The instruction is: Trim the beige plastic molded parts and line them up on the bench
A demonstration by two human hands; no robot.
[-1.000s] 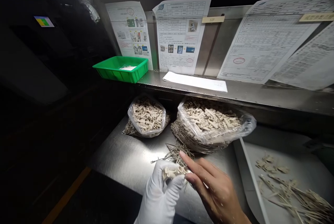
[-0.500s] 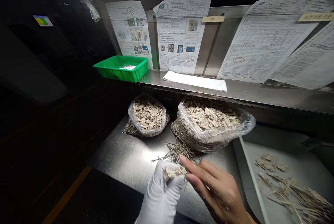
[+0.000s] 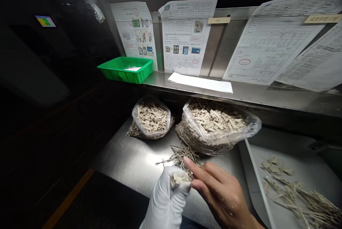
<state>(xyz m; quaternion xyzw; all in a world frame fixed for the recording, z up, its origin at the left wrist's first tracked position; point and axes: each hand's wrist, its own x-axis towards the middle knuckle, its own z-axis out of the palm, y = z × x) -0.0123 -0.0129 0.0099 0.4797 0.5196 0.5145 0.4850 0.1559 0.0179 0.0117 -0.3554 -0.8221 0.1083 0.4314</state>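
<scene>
One green tray sits on the steel shelf, far up and to the left of the fingers, holding what looks like one white slip. Four printed sheets lean against the back panel above the shelf, and one white sheet lies flat on it.

Two clear plastic bags stand on the counter beyond the fingers: the smaller bag to the left and the larger bag straight ahead, each filled with small beige plastic parts too many to count. One loose heap of thin metal pins lies just beyond the fingertips.

The gloved left hand has its fingers curled closed around one small beige connector, held just above the near edge of the counter. The bare right hand reaches in from the right, its fingers extended and pressed against the same connector; whether they pinch it cannot be told.

To the right of both hands, one grey tray holds scattered beige parts and a spread of pinned pieces.
</scene>
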